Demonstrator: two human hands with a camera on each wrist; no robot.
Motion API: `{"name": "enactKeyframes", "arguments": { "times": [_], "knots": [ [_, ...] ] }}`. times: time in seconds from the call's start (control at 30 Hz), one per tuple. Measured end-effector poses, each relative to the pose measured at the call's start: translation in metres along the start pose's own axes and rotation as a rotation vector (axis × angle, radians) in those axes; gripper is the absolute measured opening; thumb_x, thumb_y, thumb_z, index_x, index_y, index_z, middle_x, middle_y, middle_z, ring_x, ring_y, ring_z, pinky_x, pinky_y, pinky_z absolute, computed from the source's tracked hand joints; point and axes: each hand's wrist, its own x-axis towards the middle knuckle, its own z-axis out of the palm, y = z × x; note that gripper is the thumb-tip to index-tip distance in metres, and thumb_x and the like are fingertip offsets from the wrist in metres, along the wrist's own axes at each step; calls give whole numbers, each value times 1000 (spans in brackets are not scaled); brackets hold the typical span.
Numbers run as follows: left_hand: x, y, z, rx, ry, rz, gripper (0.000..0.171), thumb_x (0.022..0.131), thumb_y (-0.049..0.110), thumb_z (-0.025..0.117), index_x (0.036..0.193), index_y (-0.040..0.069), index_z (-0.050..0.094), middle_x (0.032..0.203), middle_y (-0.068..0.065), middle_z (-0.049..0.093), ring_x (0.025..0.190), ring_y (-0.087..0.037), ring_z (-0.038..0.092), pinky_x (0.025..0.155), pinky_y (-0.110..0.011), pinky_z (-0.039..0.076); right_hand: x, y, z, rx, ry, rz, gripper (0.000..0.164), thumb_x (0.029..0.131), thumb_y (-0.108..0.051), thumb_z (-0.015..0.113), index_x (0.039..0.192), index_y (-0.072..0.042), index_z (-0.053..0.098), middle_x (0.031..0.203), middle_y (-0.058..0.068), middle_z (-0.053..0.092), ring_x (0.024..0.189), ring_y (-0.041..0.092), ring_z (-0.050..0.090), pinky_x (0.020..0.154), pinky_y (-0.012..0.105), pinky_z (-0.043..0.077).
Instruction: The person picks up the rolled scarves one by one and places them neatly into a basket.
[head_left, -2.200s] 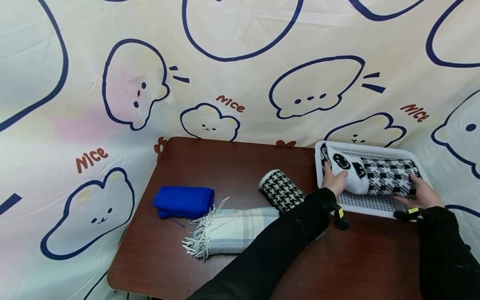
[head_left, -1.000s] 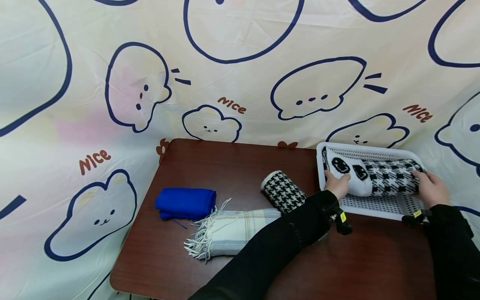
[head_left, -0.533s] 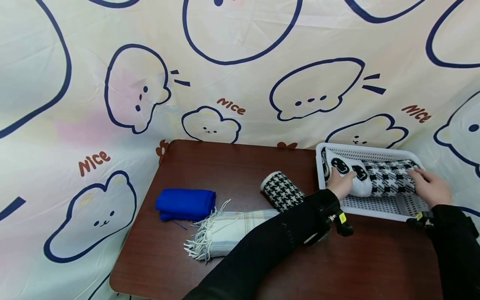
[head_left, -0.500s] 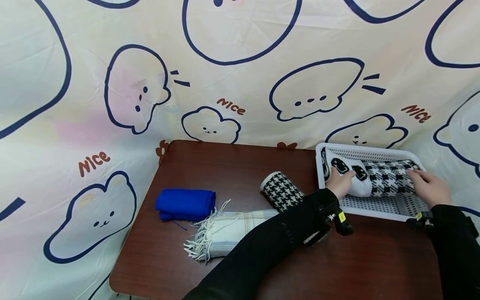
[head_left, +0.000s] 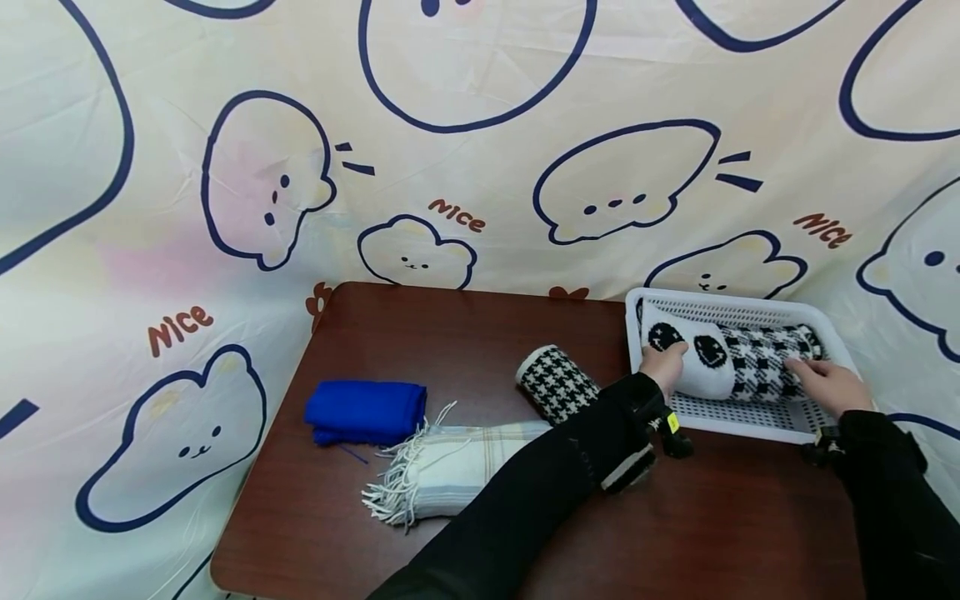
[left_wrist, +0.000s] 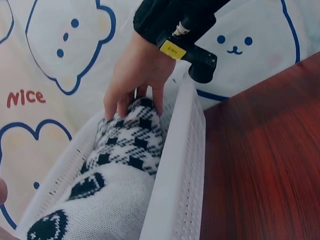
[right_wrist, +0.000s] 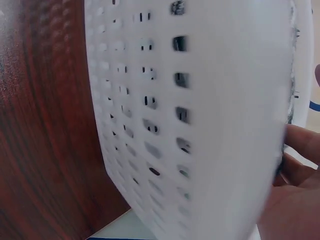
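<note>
A rolled knitted scarf [head_left: 757, 358], black-and-white houndstooth with a white section bearing black face patches, lies lengthwise in a white perforated plastic basket [head_left: 821, 321]. At its white end my left hand [head_left: 663, 367] holds the knit, thumb on top beside a patch. My right hand [head_left: 831, 387] reaches over the basket's near right side and grips the houndstooth end. In the left wrist view, the right hand's fingers [left_wrist: 122, 107] bend down over that end of the scarf [left_wrist: 127, 145]. The basket wall [right_wrist: 225, 100] covers most of the right wrist view, hiding the scarf there.
On the brown table [head_left: 450, 321] lie a blue folded cloth [head_left: 367, 411], a pale plaid fringed scarf [head_left: 457, 467] and a second houndstooth roll [head_left: 557, 383]. My left forearm [head_left: 540, 492] crosses over part of the plaid scarf and the roll. A patterned curtain [head_left: 495, 167] hangs behind.
The right hand has slid left along the scarf, and its fingers now bear on the houndstooth nearer the middle. The left hand has shifted slightly left. The face patches have turned a little.
</note>
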Motion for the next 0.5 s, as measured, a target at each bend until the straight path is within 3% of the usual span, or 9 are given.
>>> {"name": "enactKeyframes", "arguments": {
  "times": [0.07,0.1,0.17,0.3,0.37,0.5],
  "knots": [
    [2,-1,0,-9,5,1,76,107,35,66,167,7,28,164,-17,42,146,-41,49,119,-53,44,20,23,10,-15,10,-9,97,107,-73,29,168,1,22,155,43,30,129,66,35,103,74,38],
    [4,-2,0,-9,5,3,76,107,35,66,167,7,28,165,-16,41,147,-41,48,119,-53,44,25,28,11,-11,-8,-18,97,108,-71,31,167,4,19,156,45,27,131,68,33,105,77,34],
    [6,-2,1,-11,2,6,76,108,34,65,168,7,27,166,-16,40,149,-41,46,121,-52,43,27,27,11,-6,-21,-33,97,108,-70,33,167,6,19,158,46,24,132,69,30,102,76,36],
    [7,-1,0,-10,1,14,77,108,33,65,168,7,25,167,-17,39,149,-41,46,121,-52,42,-5,-16,-4,35,-55,-30,101,108,-71,31,164,13,16,159,49,17,135,73,24,103,77,34],
    [6,0,-1,-12,0,17,77,108,33,65,169,7,24,167,-17,39,149,-42,46,121,-52,42,-23,-38,-11,51,-65,-41,102,108,-71,29,163,14,13,157,51,16,132,73,28,103,78,35],
    [4,0,-3,-49,2,31,78,107,29,66,168,6,24,167,-17,38,151,-41,43,123,-53,40,-40,-61,-15,116,-63,-24,99,110,-66,28,162,16,10,156,52,15,129,70,37,100,72,47]
  ]
}}
